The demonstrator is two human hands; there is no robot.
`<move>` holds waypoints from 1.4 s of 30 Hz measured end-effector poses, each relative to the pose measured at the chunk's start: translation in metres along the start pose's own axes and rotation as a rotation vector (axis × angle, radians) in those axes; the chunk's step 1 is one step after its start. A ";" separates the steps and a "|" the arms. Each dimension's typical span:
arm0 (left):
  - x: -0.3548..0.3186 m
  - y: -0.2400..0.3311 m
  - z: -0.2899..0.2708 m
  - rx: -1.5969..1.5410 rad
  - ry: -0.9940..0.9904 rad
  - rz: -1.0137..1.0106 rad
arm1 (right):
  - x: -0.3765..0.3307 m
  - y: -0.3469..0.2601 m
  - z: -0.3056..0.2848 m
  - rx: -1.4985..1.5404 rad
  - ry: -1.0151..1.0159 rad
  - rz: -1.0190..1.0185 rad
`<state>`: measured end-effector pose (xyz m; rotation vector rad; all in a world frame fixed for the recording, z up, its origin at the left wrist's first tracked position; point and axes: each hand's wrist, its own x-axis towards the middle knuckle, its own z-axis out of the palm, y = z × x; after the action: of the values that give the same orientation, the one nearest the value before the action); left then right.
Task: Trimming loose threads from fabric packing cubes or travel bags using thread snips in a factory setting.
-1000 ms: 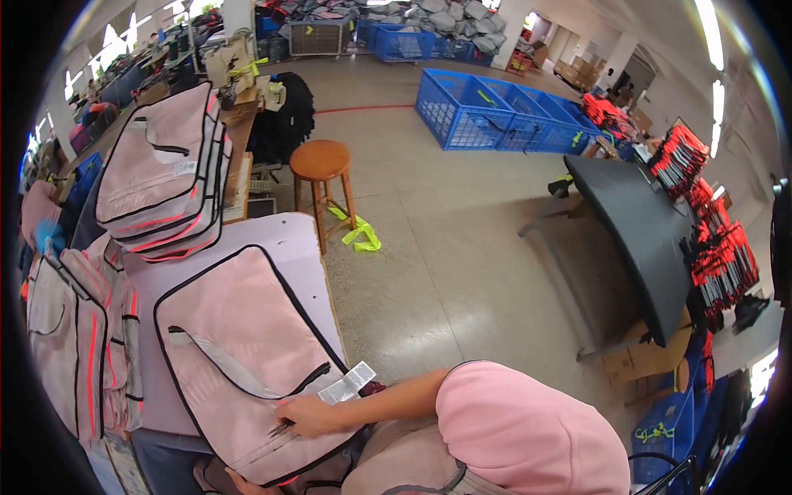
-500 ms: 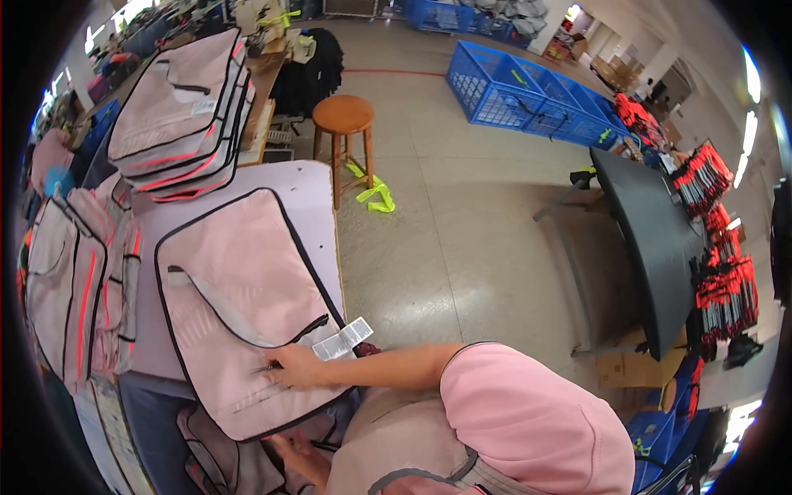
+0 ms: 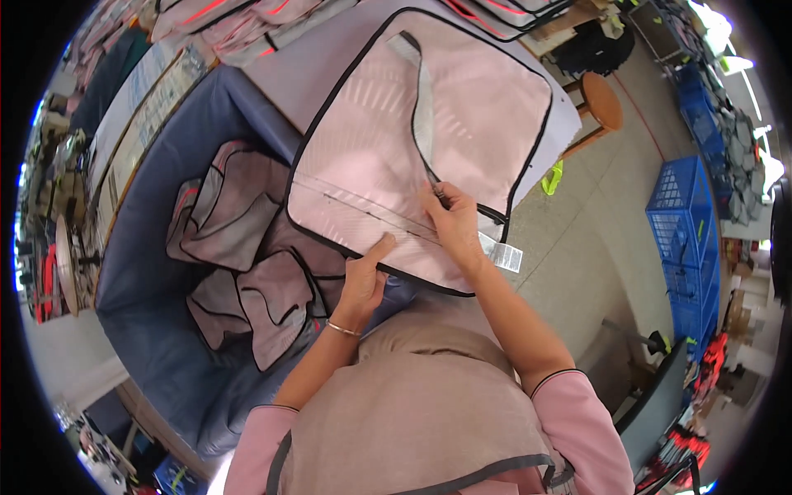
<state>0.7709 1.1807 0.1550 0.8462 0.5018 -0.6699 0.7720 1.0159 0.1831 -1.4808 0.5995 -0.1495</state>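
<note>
A flat, pale pink fabric bag [image 3: 487, 107] with black piping lies partly on the lilac tabletop, its near end extending over the table edge. A grey strap [image 3: 423, 120] with a dark edge runs loosely across it, and a white label [image 3: 505, 254] sticks out beside its right corner. My left hand [image 3: 365, 285] grips the near edge, thumb on top and fingers underneath. Against the bag, by the strap's bend, my right hand [image 3: 454, 223] is closed in a pinch. Something small and dark shows at its fingers; its kind is unclear.
A blue padded bin [image 3: 153, 330] at left contains several crumpled pink bags [image 3: 276, 305]. More pink bags [image 3: 219, 25] are piled beyond. A wooden stool [image 3: 602, 101] and blue crates [image 3: 689, 239] stand to the right; a dark table [image 3: 656, 396] is at lower right.
My view has swung left and down, bringing the blue bin into sight. My left hand has come up to the bag's near edge; my right hand is now by the strap's bend.
</note>
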 end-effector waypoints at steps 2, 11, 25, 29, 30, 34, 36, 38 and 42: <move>0.000 0.000 -0.002 -0.064 -0.046 -0.026 | -0.002 -0.004 0.000 0.001 -0.011 0.038; -0.004 -0.007 -0.010 -0.228 -0.259 -0.152 | -0.019 -0.034 0.001 -0.366 -0.069 -0.124; -0.004 0.007 0.012 -0.380 -0.098 -0.039 | -0.030 -0.035 0.019 -0.698 -0.121 -0.395; -0.008 0.011 0.017 -0.412 -0.233 -0.064 | -0.031 -0.040 0.021 -0.817 -0.083 -0.582; -0.008 0.012 0.018 -0.416 -0.235 -0.065 | -0.031 -0.042 0.021 -0.855 -0.076 -0.638; -0.013 0.017 0.024 -0.443 -0.267 -0.087 | -0.024 -0.043 0.021 -0.897 -0.038 -0.740; -0.014 0.018 0.025 -0.447 -0.263 -0.097 | -0.018 -0.049 0.022 -0.933 -0.007 -0.846; -0.013 0.017 0.025 -0.458 -0.272 -0.082 | -0.014 -0.055 0.021 -0.974 -0.023 -0.891; -0.013 0.018 0.024 -0.456 -0.254 -0.108 | -0.010 -0.063 0.023 -1.054 -0.069 -0.955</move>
<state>0.7777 1.1745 0.1859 0.3017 0.4481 -0.7143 0.7914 1.0339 0.2459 -2.7008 -0.2168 -0.5769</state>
